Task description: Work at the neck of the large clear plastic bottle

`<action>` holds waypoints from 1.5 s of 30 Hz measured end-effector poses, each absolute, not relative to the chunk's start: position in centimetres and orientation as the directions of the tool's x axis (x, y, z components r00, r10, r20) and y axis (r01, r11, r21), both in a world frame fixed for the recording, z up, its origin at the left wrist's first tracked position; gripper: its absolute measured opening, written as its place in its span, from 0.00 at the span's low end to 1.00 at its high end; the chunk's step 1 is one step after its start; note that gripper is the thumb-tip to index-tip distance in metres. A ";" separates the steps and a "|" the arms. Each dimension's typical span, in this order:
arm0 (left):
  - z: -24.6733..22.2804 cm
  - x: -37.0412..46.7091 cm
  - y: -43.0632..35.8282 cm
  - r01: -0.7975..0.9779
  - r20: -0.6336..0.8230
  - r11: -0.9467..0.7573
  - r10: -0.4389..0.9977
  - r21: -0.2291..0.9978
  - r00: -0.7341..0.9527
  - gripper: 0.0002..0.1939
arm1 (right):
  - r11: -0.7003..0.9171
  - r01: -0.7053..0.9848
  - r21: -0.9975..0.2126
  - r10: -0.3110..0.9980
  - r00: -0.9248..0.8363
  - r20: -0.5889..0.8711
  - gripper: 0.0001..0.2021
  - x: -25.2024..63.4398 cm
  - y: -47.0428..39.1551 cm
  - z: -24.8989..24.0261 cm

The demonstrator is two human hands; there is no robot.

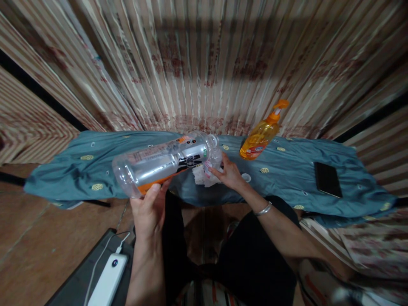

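Observation:
My left hand (149, 204) is wrapped round the lower end of a large clear plastic bottle (159, 161) with a silver and orange label. That bottle lies tilted in the air, its mouth pointing right and slightly up. My right hand (230, 172) is closed on a small clear plastic bottle (214, 159), held upright right at the large bottle's mouth. Whether the two rims touch, I cannot tell. White tissue (200, 175) shows beneath the small bottle. Close to my right wrist lies a small, round, whitish cap (245, 177).
An orange pump bottle (259, 138) with yellow liquid stands at the back right of the cloth-covered table (283, 170). Further right is a black phone-like slab (327, 179). A white power bank (108, 278) with a cable rests at lower left. Striped curtain (197, 63) hangs behind.

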State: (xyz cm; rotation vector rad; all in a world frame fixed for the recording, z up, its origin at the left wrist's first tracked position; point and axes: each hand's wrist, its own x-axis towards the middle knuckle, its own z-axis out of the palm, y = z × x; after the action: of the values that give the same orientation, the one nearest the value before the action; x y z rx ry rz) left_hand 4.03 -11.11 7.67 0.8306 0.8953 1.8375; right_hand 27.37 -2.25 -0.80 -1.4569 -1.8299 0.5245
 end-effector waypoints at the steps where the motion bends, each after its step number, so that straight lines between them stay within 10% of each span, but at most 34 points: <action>1: 7.7 4.0 -11.1 -0.427 0.176 -0.335 0.912 0.840 -0.370 0.29 | 0.274 0.658 -0.702 0.954 -0.093 0.285 0.37 27.4 -2.3 -0.8; 45: 7.6 3.8 -10.8 -0.435 0.216 -0.364 0.911 0.824 -0.352 0.29 | 0.249 0.671 -0.698 0.959 -0.070 0.274 0.37 27.3 -2.3 -0.9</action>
State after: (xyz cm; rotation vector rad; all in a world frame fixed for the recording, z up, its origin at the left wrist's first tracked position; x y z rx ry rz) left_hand 3.84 -10.79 7.60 0.8633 0.8420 1.8504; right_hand 27.30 -2.29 -0.91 -1.4934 -1.8144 0.5156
